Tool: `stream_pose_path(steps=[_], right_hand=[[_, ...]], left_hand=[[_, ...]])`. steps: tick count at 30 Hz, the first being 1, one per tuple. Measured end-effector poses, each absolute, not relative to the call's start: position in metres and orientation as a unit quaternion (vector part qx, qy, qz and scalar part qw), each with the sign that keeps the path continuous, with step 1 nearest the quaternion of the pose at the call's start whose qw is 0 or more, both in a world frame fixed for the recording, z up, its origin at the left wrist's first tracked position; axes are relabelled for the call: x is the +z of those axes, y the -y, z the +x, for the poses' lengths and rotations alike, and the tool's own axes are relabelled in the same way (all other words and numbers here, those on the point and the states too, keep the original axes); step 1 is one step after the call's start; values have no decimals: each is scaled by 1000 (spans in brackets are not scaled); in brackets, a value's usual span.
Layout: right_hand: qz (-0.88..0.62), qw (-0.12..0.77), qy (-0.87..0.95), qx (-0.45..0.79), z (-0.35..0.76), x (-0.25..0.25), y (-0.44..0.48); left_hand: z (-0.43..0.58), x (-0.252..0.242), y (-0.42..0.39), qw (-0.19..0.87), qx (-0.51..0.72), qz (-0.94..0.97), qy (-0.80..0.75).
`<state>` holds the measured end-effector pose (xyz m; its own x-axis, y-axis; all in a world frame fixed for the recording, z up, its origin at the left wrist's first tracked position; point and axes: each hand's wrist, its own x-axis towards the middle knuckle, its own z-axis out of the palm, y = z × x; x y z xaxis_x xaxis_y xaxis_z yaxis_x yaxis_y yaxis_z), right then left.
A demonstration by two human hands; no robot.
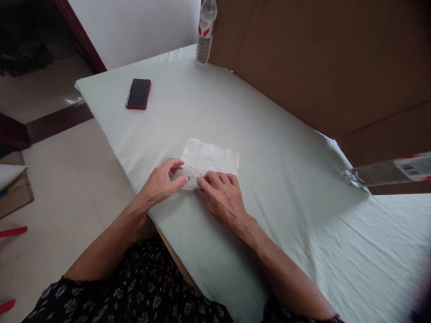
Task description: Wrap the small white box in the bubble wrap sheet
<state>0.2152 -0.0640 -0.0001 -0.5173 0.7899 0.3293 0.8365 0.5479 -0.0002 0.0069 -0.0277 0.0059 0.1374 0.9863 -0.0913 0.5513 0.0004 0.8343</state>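
A small white, see-through sheet with a bumpy surface, which looks like bubble wrap (212, 156), lies on the cloth-covered table in front of me. My left hand (164, 179) is at its left edge, thumb and fingers apart, with the thumb tip touching or just over the near left corner. Curled over the near edge is my right hand (222, 195), its thumb and index finger pinched together on the sheet. The fingers hide part of the near edge.
A phone in a red case (138, 94) lies at the far left. One plastic bottle (204, 38) stands at the back against a large cardboard panel (303, 58). Another bottle (380, 174) is at the right. The pale green tablecloth (269, 148) has its left edge close to my left arm.
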Motion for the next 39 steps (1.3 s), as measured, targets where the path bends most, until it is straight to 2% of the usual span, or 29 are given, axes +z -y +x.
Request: stream_pose_path(steps=[6,10,20,26,30,33,37,39], right_hand=[[-472,105,872,-77,211,3,60],[-472,92,874,-63,211,4,59],[-466,65,880,-68,205,9,54],[-463,80,883,-8,210,17,55],[-471,102,875,44,215,25,59],[-462,157,867,101,228,25,64],[-553,286,776,101,266,13,79],[-627,299,706,137,285,4,89]], left_hand=[[-2,4,31,305,195,646,-672],[-1,0,27,304,201,650,-667],[23,-9,24,517,318,527,-594],[44,4,27,587,363,458,-560],[47,16,30,598,330,502,-531],[45,24,33,561,286,600,-493],[47,22,35,383,237,739,-502],[48,17,36,298,229,778,-503]])
